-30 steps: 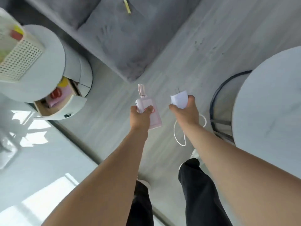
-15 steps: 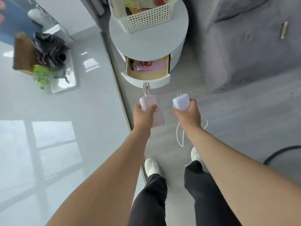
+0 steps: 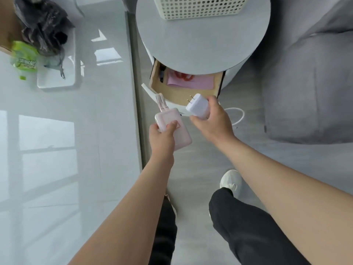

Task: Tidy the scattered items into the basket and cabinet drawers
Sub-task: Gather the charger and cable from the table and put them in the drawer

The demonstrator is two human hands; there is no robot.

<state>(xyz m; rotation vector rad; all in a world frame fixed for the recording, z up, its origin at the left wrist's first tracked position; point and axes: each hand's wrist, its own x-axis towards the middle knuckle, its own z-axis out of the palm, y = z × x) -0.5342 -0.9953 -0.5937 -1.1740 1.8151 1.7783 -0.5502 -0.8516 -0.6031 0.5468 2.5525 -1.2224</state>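
While right hand grips charger, prongs toward open drawer, left hand holds power bank

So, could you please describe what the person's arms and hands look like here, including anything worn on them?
Both forearms are bare: no sleeves reach into view. The left hand and the right hand are bare too, with no gloves, and no rings, watch or bracelet show on the sides in view. No markings are visible.

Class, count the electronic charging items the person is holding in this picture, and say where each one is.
2. A pink power bank is gripped in the left hand; a white plug charger is in the right hand, at the open drawer. None seems hidden.
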